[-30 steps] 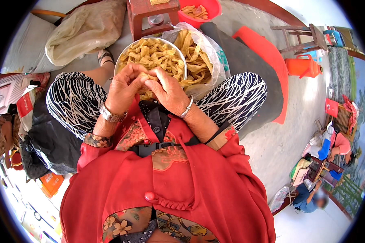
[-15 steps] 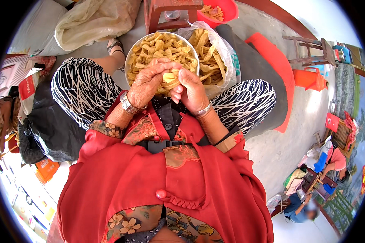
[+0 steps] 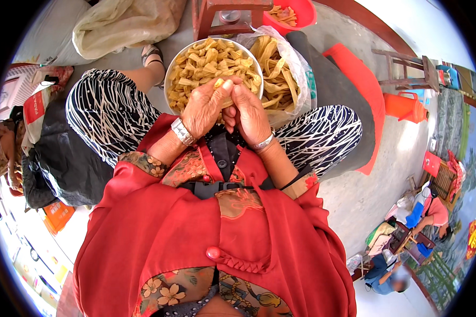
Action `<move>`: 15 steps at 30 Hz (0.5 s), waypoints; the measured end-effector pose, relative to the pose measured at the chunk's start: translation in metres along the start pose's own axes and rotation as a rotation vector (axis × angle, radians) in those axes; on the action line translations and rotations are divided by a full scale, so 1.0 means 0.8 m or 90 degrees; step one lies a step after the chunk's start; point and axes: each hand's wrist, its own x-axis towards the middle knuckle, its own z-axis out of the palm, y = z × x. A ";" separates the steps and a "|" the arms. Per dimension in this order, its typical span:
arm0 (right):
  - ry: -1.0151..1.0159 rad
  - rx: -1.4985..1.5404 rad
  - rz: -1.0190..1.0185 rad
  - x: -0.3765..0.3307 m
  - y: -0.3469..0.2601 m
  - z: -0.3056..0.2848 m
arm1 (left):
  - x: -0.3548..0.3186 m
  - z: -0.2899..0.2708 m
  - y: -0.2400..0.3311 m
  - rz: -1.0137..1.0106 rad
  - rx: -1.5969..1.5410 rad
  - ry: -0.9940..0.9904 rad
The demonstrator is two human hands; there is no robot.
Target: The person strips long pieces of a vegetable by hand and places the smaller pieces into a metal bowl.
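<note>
Over the near edge of a round metal basin (image 3: 166, 87), my two hands meet with their fingers pressed together. My left hand (image 3: 202, 110) and my right hand (image 3: 251, 117) are closed around a yellow strip (image 3: 219, 83). Only its small end shows above the left fingers; the rest is hidden. Short knotted yellow pieces (image 3: 209, 63) heap up in the basin, just beyond my fingers. Right of it stands a clear plastic bag (image 3: 304, 87) filled with long, flat yellowish strips (image 3: 275, 71).
A wooden stool (image 3: 232, 5) stands beyond the basin, with a red tub (image 3: 304, 16) of strips beside it. A pale sack (image 3: 124, 26) lies far left. On the right are an orange jug (image 3: 404, 107) and a wooden bench (image 3: 410, 68). Two people sit farther off, lower right.
My hands have drawn tighter together and turned. The yellow strip, plainly visible between the fingers before, is now mostly covered. The view has shifted slightly.
</note>
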 end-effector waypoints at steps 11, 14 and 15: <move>0.095 -0.203 -0.182 -0.001 0.006 -0.005 | 0.008 -0.027 -0.005 -0.123 -0.407 -0.173; 0.128 -0.245 -0.164 -0.009 0.005 -0.010 | 0.014 -0.037 -0.017 -0.107 -0.527 -0.204; 0.134 -0.277 -0.157 -0.014 0.002 -0.012 | 0.013 -0.039 -0.016 -0.120 -0.537 -0.204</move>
